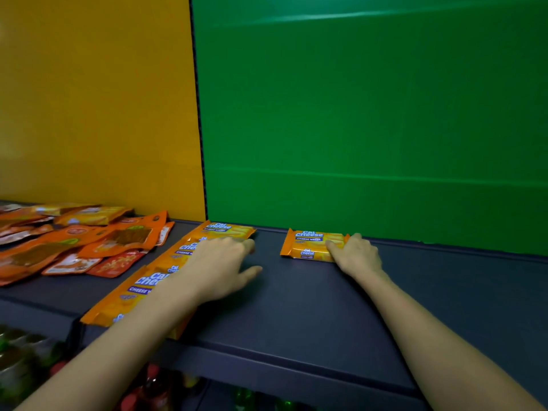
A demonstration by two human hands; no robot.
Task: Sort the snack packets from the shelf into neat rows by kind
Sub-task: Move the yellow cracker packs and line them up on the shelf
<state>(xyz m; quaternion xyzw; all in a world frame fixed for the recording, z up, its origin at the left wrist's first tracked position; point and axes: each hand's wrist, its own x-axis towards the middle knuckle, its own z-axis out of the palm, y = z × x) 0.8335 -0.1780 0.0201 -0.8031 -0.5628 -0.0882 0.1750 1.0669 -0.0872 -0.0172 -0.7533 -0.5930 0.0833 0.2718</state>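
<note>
Left hand [219, 268] flat, half-hiding wafer row [139, 292] — right hand [357, 256] grips wafer pack [308, 244].

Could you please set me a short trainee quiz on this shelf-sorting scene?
1. True or false: the right hand grips a Cal Cheese stack that lies apart from the other packets.
2. Which back panel is behind that stack? A yellow, B green, C blue.
3. Fill in: the left hand rests on the ____.
Key: 1 true; 2 B, the green panel; 3 Cal Cheese row.
</note>
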